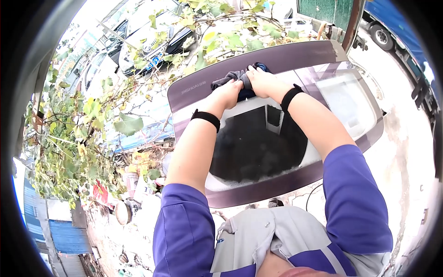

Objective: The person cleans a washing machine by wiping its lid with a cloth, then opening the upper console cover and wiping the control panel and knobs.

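Side by side, a person's left hand and right hand are gripping, with fingers curled closed, a bunched dark cloth above the far edge of a purple-trimmed washing machine, whose open tub is holding dark water, while leafy vines are trailing at left.

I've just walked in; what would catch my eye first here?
Probably the pool of dark water in the washer, mid-picture. Just above it, at the washer's far side, the left hand and right hand grip a bunched dark cloth. Beyond that, leafy vines fill the left side, and a blue truck stands at top right.
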`<action>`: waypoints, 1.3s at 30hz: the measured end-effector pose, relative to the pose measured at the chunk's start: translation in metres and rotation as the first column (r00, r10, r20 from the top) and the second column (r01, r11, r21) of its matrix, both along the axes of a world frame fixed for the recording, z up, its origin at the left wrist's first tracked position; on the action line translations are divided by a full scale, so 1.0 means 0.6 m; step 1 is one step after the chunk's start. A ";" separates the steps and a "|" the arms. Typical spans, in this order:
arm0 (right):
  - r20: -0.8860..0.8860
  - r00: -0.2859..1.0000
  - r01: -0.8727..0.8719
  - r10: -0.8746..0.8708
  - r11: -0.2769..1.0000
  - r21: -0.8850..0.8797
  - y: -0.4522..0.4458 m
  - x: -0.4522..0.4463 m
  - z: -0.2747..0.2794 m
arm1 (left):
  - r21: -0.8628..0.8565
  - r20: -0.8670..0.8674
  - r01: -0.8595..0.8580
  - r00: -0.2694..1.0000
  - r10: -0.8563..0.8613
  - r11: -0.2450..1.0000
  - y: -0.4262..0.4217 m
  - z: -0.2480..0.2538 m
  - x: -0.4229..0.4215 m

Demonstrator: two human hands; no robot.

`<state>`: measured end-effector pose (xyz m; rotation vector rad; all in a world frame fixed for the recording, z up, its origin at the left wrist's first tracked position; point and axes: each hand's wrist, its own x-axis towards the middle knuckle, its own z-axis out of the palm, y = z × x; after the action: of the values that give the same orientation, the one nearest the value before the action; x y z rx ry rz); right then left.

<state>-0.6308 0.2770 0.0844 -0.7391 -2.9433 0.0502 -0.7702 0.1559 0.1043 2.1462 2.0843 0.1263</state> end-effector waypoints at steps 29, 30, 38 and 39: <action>-0.013 0.984 0.174 -0.176 0.979 -0.106 -0.158 0.133 -0.016 | -0.161 -0.054 0.247 0.964 -0.259 0.956 -0.129 -0.018 0.032; 0.007 0.985 0.173 -0.174 0.978 -0.119 -0.185 0.119 -0.015 | -0.131 -0.022 0.271 0.961 -0.277 0.953 -0.157 -0.025 0.013; 0.062 0.998 0.032 -0.027 0.996 -0.083 -0.386 0.006 -0.010 | 0.086 -0.142 0.082 0.988 -0.069 0.993 -0.429 -0.035 -0.027; 0.052 0.999 0.008 -0.002 0.994 -0.108 -0.410 -0.009 -0.008 | 0.166 -0.190 0.092 0.980 -0.060 0.982 -0.460 -0.047 -0.034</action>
<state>-0.6362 0.0309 0.0796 -0.7732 -3.0084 0.1941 -0.7905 -0.1199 0.0764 2.4231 2.1571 0.1085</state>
